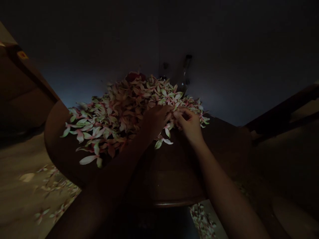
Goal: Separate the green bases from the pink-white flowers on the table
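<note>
A big heap of pink, white and green flowers (119, 113) lies on a dark round wooden table (169, 179). My left hand (156, 119) rests at the heap's right edge with its fingers curled and pinched on a flower. My right hand (189, 123) is just beside it, fingers pinched together on a small flower at the edge of the heap. Both hands nearly touch. A few loose flowers (163, 141) lie below them on the table. The light is very dim.
Fallen flowers (53, 192) are scattered on the floor at the left, and more fallen flowers (203, 222) lie below the table's front edge. A dark upright object (186, 71) stands behind the heap. Dark furniture edges run along both sides.
</note>
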The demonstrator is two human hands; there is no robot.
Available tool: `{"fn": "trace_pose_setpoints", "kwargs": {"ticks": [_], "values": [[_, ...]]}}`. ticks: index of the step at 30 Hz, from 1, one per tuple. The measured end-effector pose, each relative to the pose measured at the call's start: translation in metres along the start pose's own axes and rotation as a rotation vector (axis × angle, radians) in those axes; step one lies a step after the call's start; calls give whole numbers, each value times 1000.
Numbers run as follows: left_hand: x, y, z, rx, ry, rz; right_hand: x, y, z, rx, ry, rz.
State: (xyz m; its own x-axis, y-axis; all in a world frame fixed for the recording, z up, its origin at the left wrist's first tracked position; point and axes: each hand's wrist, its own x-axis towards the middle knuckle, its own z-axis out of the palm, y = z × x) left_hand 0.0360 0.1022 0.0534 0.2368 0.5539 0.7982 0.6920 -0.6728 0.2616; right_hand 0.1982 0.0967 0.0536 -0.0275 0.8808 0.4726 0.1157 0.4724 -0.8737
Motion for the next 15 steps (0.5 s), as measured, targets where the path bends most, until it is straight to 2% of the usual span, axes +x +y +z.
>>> {"fn": "trace_pose_setpoints", "kwargs": {"ticks": [3, 7, 10, 15], "values": [[-1, 0, 0, 11, -58, 77, 1, 1, -1, 18, -38, 19], [1, 3, 1, -71, 37, -43, 2, 4, 1, 73, -15, 44], [5, 5, 1, -171, 75, -113, 2, 6, 2, 32, 24, 9], [7, 5, 1, -97, -73, -142, -1, 2, 1, -183, 95, -152]]}}
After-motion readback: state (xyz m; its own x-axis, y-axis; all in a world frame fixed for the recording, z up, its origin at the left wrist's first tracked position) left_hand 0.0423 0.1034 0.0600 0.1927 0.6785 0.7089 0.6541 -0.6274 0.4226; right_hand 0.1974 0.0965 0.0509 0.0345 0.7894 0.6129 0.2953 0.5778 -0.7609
